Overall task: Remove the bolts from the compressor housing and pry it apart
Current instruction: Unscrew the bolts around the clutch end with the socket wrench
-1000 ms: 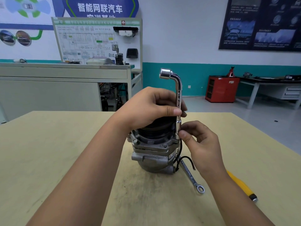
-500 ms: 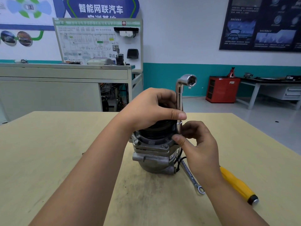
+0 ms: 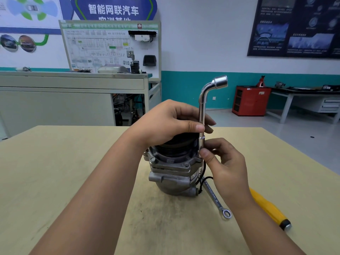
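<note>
Under a blue wall sign (image 3: 113,10) reading 智能网联汽车, the left hand (image 3: 171,124) lay on the gray metal compressor (image 3: 173,173) with its black ribbed top, standing mid-surface (image 3: 55,172), its fingers (image 3: 195,128) holding the shiny bent wrench (image 3: 202,111), whose low end the right hand (image 3: 224,166) pinched.

Single head-worn view — above the near edge of the table (image 3: 55,172), facing forward and slightly down, close to its middle.

White wall (image 3: 202,43) over teal band (image 3: 184,89), red cabinet (image 3: 251,101), grey floor (image 3: 257,129), perhaps a wiring board (image 3: 103,50)
</note>
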A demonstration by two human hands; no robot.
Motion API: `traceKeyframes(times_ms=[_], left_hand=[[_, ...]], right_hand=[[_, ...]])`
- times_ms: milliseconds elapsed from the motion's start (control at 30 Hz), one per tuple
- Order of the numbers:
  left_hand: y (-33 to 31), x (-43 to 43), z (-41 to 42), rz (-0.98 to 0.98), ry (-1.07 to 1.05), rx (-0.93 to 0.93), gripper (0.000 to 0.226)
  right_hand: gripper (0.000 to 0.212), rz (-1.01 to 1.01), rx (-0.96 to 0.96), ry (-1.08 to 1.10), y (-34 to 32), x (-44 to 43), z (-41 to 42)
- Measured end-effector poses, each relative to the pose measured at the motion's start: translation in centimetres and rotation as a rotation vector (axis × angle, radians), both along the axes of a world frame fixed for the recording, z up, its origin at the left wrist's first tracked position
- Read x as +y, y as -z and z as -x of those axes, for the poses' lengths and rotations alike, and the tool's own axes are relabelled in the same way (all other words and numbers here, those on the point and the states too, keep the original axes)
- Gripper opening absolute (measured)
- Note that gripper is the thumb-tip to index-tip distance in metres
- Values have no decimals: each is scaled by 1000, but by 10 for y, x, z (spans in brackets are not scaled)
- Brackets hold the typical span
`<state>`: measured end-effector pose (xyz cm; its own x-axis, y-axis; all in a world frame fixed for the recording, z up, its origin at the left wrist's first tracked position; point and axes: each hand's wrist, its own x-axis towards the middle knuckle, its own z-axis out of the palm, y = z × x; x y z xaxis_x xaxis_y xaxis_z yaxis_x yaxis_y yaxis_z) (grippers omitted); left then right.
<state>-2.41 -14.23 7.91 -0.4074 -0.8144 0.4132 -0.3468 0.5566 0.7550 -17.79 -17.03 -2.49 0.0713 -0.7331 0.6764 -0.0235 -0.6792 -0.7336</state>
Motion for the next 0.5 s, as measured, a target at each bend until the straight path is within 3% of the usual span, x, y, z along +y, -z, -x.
traceKeyframes(times_ms=[500], left_hand=[[0,-1,3,53,-123,-10,10]], right_hand=[[12,-17,-13,-22,0,-1,-1]])
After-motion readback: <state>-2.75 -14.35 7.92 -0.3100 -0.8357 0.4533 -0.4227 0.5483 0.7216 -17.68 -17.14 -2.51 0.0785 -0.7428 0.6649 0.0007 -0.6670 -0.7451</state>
